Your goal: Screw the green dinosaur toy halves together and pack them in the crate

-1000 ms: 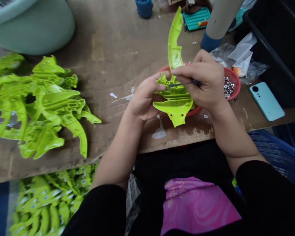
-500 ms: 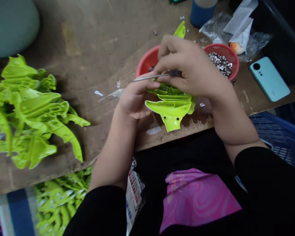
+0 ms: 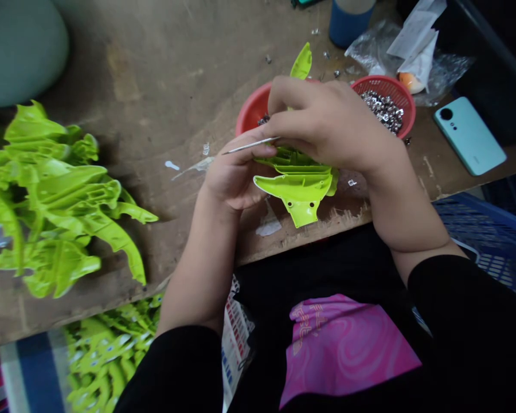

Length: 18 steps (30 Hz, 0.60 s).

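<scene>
My left hand (image 3: 230, 175) grips a lime-green moulded plastic part (image 3: 298, 198) over the table's front edge. The part has ribs inside and two round holes in its lower, tapered end; a green tip stands out beyond my hands. Above it, my right hand (image 3: 331, 123) is closed on a thin, pointed metal tool (image 3: 251, 145). The tool's shaft points left across my left thumb, and its grip end is hidden by my fingers. My right fingers cover the upper middle of the part, so contact there cannot be seen.
Behind my hands stand a red bowl (image 3: 246, 117) and a red basket (image 3: 409, 103) of small metal clips. A phone (image 3: 470, 136) lies right, near a blue cup (image 3: 350, 26) and plastic bag (image 3: 370, 49). Green parts (image 3: 69, 195) are piled left; a blue crate (image 3: 477, 229) stands below right.
My right hand has lowered slightly and turned, so the tool's dark grip end is now covered. The far green tip has shifted left. My left hand keeps its hold.
</scene>
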{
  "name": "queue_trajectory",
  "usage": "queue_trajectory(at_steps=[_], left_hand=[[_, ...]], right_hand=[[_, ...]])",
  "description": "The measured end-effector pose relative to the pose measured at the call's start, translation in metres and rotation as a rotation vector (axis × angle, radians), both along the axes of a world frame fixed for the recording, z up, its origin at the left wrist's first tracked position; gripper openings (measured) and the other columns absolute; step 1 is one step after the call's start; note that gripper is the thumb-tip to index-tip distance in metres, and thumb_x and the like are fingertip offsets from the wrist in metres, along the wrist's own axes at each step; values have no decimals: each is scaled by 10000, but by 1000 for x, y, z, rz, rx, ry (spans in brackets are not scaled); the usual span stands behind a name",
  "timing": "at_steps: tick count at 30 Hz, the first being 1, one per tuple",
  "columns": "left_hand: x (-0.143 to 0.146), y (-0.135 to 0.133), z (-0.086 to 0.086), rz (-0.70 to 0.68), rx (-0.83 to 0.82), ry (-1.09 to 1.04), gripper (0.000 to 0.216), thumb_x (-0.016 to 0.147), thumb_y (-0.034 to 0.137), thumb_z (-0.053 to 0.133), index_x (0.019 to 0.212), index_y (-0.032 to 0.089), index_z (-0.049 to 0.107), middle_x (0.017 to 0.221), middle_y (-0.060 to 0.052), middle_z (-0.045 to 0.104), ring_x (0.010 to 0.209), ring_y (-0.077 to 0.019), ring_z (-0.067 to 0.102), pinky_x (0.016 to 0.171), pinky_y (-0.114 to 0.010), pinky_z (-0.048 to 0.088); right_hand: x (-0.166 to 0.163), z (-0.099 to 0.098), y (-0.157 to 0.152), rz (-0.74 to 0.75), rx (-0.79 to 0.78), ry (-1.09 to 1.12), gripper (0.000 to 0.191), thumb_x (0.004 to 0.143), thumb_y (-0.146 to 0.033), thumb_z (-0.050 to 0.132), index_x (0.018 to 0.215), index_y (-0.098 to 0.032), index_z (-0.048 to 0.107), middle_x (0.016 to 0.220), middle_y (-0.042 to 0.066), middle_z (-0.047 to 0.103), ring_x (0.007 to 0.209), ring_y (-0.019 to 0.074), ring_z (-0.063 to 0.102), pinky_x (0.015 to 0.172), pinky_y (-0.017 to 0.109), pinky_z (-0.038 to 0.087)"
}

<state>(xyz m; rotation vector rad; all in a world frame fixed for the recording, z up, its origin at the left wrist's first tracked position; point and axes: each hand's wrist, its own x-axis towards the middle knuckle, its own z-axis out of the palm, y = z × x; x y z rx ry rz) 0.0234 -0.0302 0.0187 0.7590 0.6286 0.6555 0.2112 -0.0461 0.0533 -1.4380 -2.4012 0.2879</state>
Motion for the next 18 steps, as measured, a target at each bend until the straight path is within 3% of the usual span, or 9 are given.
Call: queue_trajectory(at_steps=[7,9,12,15,18], left_hand=[[1,0,-2,-39,68,-86,241,764,122,592,953,217,706,939,-99,805,1269,-375,812,1006,-484,735],[2,1,-3,-28,79,-46,189,779,165,620,939,226,700,990,-101,825,1288,-383,799,985,-480,740],[3,5,-9,74,137,-13,216,787,237,674,999,260,714,1059,-78,841,1301,-386,785,933,-458,737],[3,12,-17,243,226,-1,238,769,262,718,1004,303,720,1087,-55,830,1325,-368,767,916,-426,719],[1,24,-29,362,290,20,237,791,299,753,1023,329,716,1101,-46,818,1387,-377,728,941,-444,701]], right_hand=[[-2,8,-4,-97,-60,35,247,1119,-496,629,1216,-370,818,1235,-4,802,1142,294,743,1007,400,568],[6,4,-2,-26,67,127,325,1103,-558,673,1263,-331,842,1268,19,803,1154,298,747,1039,401,565],[21,-1,3,19,210,413,480,1167,-605,574,1290,-237,856,1169,26,817,1103,258,763,986,373,556],[27,-4,7,-64,92,613,550,1143,-656,605,1035,-198,890,847,7,714,818,182,649,791,335,458],[24,-8,12,-87,-41,727,666,982,-828,734,823,-186,817,651,-23,504,634,148,386,663,359,307]])
